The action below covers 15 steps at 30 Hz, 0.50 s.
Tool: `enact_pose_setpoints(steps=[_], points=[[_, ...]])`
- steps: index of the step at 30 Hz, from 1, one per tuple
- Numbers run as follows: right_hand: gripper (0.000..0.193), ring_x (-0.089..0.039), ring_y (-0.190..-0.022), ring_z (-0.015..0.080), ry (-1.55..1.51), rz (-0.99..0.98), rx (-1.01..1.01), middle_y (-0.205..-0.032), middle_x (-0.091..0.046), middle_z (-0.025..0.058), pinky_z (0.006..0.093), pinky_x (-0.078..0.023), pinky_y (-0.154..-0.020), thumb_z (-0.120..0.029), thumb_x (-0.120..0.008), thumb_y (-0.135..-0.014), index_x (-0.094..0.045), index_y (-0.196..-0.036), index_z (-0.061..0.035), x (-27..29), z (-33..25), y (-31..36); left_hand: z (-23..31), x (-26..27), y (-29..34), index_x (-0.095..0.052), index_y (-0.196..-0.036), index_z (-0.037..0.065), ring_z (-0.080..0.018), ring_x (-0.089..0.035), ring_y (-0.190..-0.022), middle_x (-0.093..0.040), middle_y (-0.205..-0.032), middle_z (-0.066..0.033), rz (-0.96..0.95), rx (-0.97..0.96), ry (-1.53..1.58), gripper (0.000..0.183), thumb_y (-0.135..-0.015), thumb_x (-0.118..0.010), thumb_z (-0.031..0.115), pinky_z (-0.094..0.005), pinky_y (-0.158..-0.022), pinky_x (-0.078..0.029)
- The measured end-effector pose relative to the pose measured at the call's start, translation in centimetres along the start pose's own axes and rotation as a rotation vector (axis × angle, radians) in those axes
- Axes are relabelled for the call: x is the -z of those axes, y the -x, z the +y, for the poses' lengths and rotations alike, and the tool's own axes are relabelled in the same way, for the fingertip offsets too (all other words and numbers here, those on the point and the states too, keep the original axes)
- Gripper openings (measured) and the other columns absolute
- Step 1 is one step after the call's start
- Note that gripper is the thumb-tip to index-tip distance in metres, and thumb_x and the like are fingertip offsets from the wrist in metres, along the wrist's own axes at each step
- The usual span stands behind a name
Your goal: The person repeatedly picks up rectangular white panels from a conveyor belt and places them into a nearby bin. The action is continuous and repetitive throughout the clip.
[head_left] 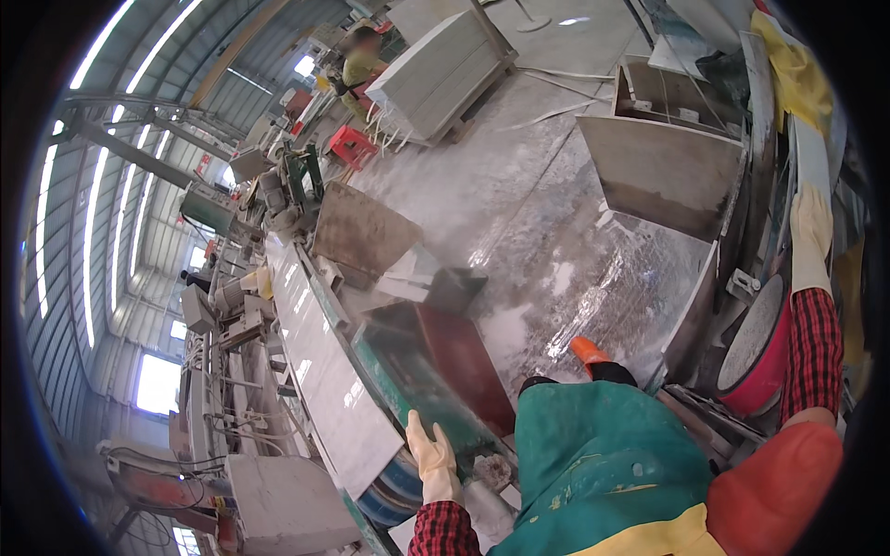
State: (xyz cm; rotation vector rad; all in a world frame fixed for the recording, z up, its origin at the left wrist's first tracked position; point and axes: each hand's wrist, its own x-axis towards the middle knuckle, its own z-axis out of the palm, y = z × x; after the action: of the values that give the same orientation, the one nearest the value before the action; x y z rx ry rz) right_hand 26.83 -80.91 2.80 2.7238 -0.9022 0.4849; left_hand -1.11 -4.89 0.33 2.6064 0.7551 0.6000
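My left hand (pixel 432 459), in a cream rubber glove, is open beside the near end of a long pale polished slab (pixel 324 371). Its fingers stretch out and I cannot tell whether they touch the slab's edge. Under that end shows a blue rounded part (pixel 389 496). Far out to the right, my right hand (pixel 811 232), in a matching glove, is closed on a pale flat strip (pixel 812 162); its fingertips are hard to make out. Above the strip hangs a yellow cloth (pixel 793 74). A green apron (pixel 603 454) covers my front.
A green panel (pixel 417 380) and dark red board (pixel 464 357) lean beside the slab. Brown boards (pixel 663 171) stand on the wet floor (pixel 556 232). Near my right arm sits a red-rimmed round wheel (pixel 756 352). Stacked slabs (pixel 440 74) and a person (pixel 360 65) are farther off.
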Motion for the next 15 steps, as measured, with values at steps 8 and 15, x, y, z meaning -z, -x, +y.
enact_pose_setpoints(steps=[8, 15], points=[[0.043, -0.047, -0.132, 0.0249, -0.019, 0.019, -0.048, -0.141, -0.052, 0.0066, 0.0437, -0.041, -0.105, -0.034, -0.040, -0.101, -0.049, -0.140, -0.0147, -0.9, 0.0, 0.8, -0.6, 0.0, -0.2, -0.044, -0.140, 0.001, -0.0388, -0.052, -0.121, -0.053, -0.131, -0.0230, 0.049, -0.086, -0.030, 0.052, -0.092, -0.062, 0.007, -0.0426, -0.103, -0.042], [0.044, -0.046, -0.133, 0.0252, -0.019, 0.045, -0.073, -0.142, -0.052, 0.0060, 0.0448, -0.041, -0.106, -0.035, -0.040, -0.101, -0.048, -0.140, -0.0158, -0.6, -0.2, 1.6, -0.4, 0.2, -0.4, -0.045, -0.139, 0.000, -0.0385, -0.053, -0.119, -0.054, -0.128, -0.0229, 0.048, -0.110, -0.024, 0.051, -0.091, -0.062, 0.005, -0.0426, -0.102, -0.042]])
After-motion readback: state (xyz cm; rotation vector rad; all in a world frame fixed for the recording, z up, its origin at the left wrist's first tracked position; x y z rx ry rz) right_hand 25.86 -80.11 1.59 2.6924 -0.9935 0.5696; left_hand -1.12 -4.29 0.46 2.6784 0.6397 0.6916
